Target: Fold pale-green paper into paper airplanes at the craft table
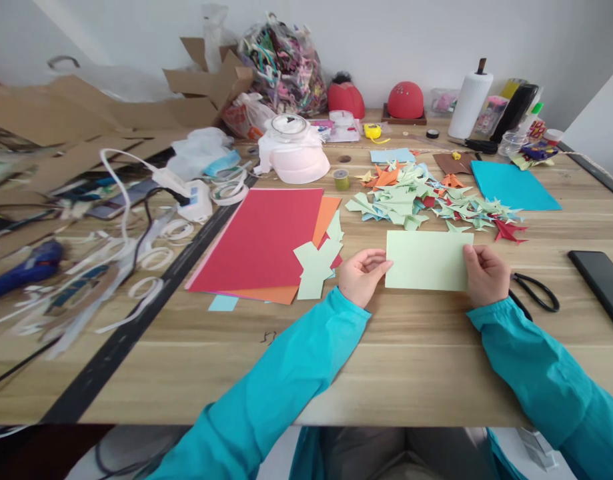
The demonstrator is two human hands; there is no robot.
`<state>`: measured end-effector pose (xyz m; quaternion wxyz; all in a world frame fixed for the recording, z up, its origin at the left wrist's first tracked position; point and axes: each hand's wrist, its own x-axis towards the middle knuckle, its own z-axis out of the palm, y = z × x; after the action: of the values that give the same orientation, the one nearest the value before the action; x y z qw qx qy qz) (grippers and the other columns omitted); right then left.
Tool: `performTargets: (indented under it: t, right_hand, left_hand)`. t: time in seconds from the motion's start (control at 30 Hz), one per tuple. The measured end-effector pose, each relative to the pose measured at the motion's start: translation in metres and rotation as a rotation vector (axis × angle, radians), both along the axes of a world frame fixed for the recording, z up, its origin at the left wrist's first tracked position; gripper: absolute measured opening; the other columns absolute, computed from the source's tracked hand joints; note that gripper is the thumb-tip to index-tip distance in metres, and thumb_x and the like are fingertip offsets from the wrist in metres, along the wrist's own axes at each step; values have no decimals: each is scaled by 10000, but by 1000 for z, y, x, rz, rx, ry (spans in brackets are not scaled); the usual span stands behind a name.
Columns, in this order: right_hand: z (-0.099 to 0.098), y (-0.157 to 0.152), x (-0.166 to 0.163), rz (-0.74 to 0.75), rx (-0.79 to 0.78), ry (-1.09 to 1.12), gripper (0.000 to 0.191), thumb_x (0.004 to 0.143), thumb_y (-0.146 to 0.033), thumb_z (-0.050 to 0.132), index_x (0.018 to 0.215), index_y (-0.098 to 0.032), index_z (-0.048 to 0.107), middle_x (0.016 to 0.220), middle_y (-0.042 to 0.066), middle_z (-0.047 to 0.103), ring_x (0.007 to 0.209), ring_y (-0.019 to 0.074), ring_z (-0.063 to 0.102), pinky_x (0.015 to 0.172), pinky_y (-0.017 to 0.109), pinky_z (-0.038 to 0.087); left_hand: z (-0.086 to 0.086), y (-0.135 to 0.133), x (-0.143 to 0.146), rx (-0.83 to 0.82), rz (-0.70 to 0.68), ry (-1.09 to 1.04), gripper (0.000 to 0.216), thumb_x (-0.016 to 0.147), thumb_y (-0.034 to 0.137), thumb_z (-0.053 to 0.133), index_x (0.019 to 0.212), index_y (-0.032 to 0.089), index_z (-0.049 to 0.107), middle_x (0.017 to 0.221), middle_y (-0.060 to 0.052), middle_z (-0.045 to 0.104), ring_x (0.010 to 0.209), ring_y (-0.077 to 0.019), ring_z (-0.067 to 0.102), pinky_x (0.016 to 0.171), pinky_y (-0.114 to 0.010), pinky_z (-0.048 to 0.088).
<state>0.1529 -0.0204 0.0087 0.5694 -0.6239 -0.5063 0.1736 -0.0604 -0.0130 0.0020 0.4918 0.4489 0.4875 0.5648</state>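
A light green sheet of paper is held up by its two short sides over the table. My left hand pinches its left edge between thumb and fingers. At the opposite edge, my right hand grips the sheet with the thumb in front. Black-handled scissors lie beside my right hand, their blades out of sight. Left of my left hand are light green paper cutouts, partly on a stack of red and orange paper. Beyond the sheet is a heap of folded paper shapes, mostly pale green.
A black phone lies at the right, with a blue sheet farther back. Cables, white strips and a power adapter clutter the left. A small spool, a pink cap and a white roll stand farther back.
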Motion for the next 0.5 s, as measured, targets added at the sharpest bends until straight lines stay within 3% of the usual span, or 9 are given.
performTargets:
  t: [0.5]
  right_hand:
    - [-1,1,1,5,-17,15,332,760,-469,555,709,-146,610,508,-35,457,491,93,387,461,219,331]
  left_hand:
    - [-1,1,0,-2,4,-9,318,537,277,768,795,142,641,725,-41,679,690,-146,637,679,-282,528]
